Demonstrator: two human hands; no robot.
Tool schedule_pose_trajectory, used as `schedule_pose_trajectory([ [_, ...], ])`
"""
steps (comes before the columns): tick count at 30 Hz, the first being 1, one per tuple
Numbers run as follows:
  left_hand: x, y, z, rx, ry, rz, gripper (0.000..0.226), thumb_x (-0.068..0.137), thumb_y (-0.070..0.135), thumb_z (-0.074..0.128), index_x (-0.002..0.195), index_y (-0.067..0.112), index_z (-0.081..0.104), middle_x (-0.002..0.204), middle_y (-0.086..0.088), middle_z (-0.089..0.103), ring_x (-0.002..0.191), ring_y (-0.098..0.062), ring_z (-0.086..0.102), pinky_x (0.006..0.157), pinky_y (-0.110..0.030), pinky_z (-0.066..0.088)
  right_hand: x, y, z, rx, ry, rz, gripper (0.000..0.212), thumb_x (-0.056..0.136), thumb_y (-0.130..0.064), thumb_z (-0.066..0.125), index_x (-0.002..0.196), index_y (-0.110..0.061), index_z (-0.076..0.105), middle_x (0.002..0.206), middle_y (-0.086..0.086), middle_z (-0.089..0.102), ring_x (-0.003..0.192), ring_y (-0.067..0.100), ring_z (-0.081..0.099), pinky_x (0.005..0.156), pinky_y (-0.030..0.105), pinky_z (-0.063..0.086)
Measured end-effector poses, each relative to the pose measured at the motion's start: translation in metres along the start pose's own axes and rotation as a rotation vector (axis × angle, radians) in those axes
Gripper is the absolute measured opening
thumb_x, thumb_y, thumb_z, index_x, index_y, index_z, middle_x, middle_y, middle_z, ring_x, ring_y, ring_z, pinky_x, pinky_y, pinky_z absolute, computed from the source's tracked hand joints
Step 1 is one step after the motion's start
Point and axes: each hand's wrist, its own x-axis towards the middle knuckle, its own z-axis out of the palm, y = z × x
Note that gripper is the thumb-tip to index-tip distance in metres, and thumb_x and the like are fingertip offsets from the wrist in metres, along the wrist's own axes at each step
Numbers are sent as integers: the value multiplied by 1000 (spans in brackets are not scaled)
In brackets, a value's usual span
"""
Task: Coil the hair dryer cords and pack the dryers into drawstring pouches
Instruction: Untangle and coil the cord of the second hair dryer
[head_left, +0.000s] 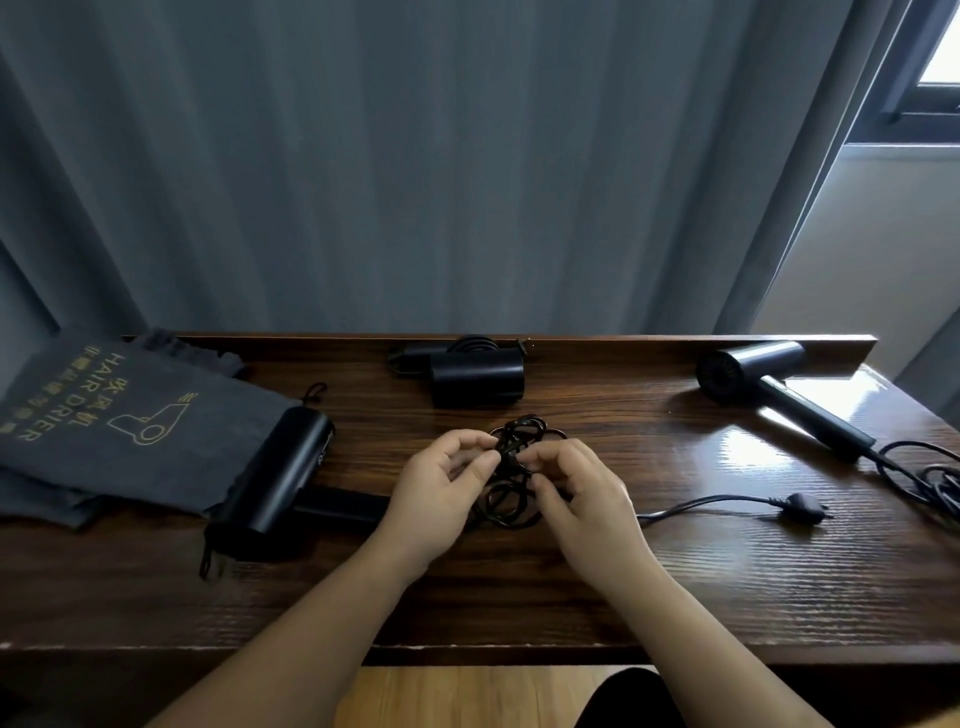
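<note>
Your left hand (434, 499) and right hand (582, 499) pinch the coiled cord (511, 470); its dryer (280, 480) lies left, overlapping grey pouches (93, 415); two more dryers (475, 376) (779, 400) sit behind.

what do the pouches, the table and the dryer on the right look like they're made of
Pouches: grey woven cloth, matte; soft folds, gold printed lettering.
Table: dark wood or wood veneer, glossy; visible grain and bright window glare.
Right dryer: probably black plastic with a satin finish; smooth body with a soft sheen, ribbed grille at the end.
</note>
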Motion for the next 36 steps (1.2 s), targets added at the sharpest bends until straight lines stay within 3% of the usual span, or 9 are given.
schedule_pose_trajectory([
  [5,9,3,0,-249,201,-89,16,95,7,64,95,20,74,90,1,78,86,-14,73,71,-26,56,-3,8,-3,-152,-56,59,23,93,-25,69,105,-41,57,98,-24,60,97,-4,59,78,7,45],
  [9,10,0,1,-291,184,-93,19,94,3,63,102,18,72,99,-8,75,81,-18,71,67,-31,57,-3,13,-4,-156,-54,63,18,95,-27,67,91,-43,60,88,-21,62,89,-1,59,72,6,39],
  [15,4,-2,9,-319,106,-70,39,95,-1,61,119,29,62,107,2,73,87,-18,72,62,-26,54,-5,4,4,-24,-42,79,25,93,-28,70,114,-39,64,100,-23,64,96,-3,62,79,9,48],
  [18,3,-2,12,-422,54,-136,42,96,1,60,128,27,53,113,-1,74,90,-21,74,68,-29,57,0,4,8,-90,39,-18,25,94,-16,68,115,-28,73,100,-21,62,97,-4,61,80,4,43],
  [22,2,-2,10,-496,14,-220,33,95,5,62,125,16,56,114,-10,74,90,-20,74,73,-31,58,3,2,8,-93,-60,-23,30,99,-14,61,126,-23,69,105,-17,57,105,-2,56,82,4,44],
  [25,-1,1,10,-521,-7,-273,24,96,8,62,120,10,60,105,-12,76,82,-19,72,73,-31,58,3,5,5,-50,-67,-6,27,96,-15,66,121,-25,71,104,-21,59,104,-1,59,84,6,45],
  [28,-2,0,12,-500,-4,-320,17,100,13,56,112,6,66,100,-13,75,79,-20,71,71,-30,58,3,7,6,-49,-5,43,23,88,-22,76,103,-38,70,95,-24,64,95,-1,62,80,9,46],
  [32,-2,1,13,-407,45,-318,17,104,14,50,107,7,65,107,-16,73,93,-27,73,76,-34,59,-2,2,12,-267,133,-8,26,83,-46,74,101,-28,69,101,-17,56,101,1,47,85,13,41],
  [36,-9,9,17,-417,-34,-310,23,107,18,42,115,9,62,105,-9,76,98,-26,73,86,-40,59,0,-3,17,-353,41,80,27,82,-48,74,98,-32,59,93,-19,53,88,0,49,73,13,38],
])
